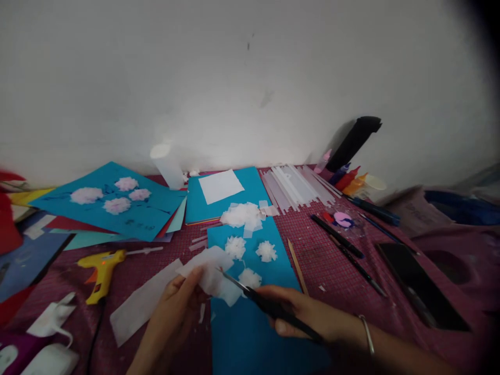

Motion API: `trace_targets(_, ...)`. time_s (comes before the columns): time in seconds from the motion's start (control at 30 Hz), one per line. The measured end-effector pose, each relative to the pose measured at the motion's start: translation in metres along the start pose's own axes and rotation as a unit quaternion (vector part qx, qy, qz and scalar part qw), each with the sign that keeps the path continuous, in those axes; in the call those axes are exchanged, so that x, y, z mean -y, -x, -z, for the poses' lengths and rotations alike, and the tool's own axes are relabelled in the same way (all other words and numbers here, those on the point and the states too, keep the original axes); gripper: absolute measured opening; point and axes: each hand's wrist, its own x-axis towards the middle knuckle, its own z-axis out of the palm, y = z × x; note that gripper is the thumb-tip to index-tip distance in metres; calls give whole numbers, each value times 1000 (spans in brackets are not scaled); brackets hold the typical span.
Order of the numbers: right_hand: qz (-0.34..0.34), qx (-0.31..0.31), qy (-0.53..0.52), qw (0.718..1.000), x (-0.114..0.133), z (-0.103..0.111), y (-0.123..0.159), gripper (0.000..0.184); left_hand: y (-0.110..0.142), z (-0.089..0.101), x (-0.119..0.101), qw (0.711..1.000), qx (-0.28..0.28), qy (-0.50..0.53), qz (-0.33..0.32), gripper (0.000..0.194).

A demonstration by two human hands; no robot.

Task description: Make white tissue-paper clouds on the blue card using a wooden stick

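No word, brand or number is legible. Small dark marks resembling handwriting stand near the lower right edge of the blue sheet with pink-white flowers (128, 208), too blurred to read. Faint marks resembling lettering appear on the greyish-pink cloth or bag (427, 211) at far right, likewise unreadable. A pale, partly cropped mark on the purple object (24, 344), lower left, cannot be identified.

The scissors (269, 305) have black handles, the held paper (213, 271) is white; the worktop's cloth (312, 268) is finely checked magenta, and toward its left edge the glue gun (104, 273) is yellow (its trigger (92, 277) orange).
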Motion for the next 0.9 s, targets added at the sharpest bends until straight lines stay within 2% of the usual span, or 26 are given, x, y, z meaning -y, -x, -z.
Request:
trace_targets(0.27,56,8,3,998,-7,-6,-11,72,15,-14,-14,999,5,-10,-39,10)
trace_targets(0.4,62,-9,8,998,-13,-6,-13,68,11,-11,-7,999,17,-7,-36,12)
trace_targets(0.57,55,-44,47,996,-5,-7,-9,68,1,-3,5,999,41,11,-22,17)
trace_targets(0.9,35,-70,47,996,-9,-4,-10,64,-4,0,13,999,37,25,-3,16)
